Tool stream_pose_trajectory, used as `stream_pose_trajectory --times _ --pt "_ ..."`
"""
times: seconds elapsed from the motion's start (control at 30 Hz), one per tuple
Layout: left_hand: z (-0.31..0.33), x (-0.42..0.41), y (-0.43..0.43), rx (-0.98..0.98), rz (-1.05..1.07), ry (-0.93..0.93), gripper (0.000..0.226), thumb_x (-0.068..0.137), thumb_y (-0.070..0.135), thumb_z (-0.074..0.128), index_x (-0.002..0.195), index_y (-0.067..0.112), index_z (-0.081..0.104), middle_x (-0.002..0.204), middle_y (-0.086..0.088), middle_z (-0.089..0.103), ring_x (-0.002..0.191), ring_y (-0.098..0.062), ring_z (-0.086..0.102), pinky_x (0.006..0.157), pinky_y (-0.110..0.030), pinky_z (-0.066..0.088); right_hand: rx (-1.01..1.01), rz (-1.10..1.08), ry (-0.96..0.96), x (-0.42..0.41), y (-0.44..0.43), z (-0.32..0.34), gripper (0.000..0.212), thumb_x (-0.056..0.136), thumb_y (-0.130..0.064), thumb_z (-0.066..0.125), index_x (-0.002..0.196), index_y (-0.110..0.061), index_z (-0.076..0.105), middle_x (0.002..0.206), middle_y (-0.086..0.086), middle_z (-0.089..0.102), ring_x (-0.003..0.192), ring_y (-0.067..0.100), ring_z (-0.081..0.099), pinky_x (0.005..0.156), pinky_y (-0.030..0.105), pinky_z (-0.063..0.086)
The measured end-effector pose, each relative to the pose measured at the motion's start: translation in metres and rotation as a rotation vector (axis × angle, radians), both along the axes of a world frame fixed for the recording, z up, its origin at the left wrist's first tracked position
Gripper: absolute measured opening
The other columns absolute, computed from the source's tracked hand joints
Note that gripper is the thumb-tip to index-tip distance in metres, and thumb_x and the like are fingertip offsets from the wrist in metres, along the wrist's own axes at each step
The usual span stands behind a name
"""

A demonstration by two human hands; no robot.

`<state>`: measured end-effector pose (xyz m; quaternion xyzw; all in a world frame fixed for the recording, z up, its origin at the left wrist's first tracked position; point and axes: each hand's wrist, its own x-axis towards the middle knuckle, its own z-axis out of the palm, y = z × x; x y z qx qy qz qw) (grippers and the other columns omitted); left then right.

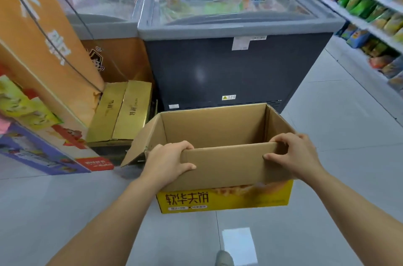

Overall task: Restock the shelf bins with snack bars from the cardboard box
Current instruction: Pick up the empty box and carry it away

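Box [213, 126] of corrugated card, yellow-printed, sits low over the tiled floor [338, 113] at 6 o'clock from a grey freezer [235, 69]. It is open-topped, and whether it rests on the floor cannot be told. Both hands clamp its near flap [226, 165]: the left hand [168, 161] at the 9 o'clock end and the right hand [294, 154] at 3 o'clock, fingers curled over the top edge and thumbs on the outer face. No bars show, as the flap hides the bottom. Thin and stiff, the box probably carries light, yet a flap may fold, so the base corners look the safer hold. A stocked shelf [368, 29] runs at 2 o'clock.
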<state>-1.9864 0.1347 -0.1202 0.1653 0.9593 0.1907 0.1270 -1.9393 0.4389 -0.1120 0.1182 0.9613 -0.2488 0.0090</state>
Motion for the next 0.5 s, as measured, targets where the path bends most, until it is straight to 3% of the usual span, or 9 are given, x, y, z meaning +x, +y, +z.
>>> stream_pose_trajectory --times 0.23,0.5 --pt "-0.039 -0.119 0.037 -0.006 -0.004 0.0 0.035 0.082 0.051 0.065 0.113 0.041 0.053 0.108 0.018 0.063 0.098 -0.009 0.054 0.082 -0.03 0.039 0.024 -0.036 -0.059 -0.112 0.034 -0.03 0.027 0.074 -0.042 0.076 0.092 -0.038 0.057 0.094 -0.018 0.05 0.114 0.018 0.039 0.093 0.04 0.033" --pt "-0.127 -0.247 0.054 -0.004 -0.053 -0.064 0.031 0.085 0.045 0.064 0.112 0.034 0.054 0.107 0.018 0.061 0.101 -0.008 0.054 0.088 -0.031 0.034 0.025 -0.068 -0.146 -0.239 0.045 -0.112 0.028 0.072 -0.037 0.079 0.087 -0.036 0.055 0.095 -0.01 0.056 0.116 0.023 0.039 0.096 0.04 0.03"
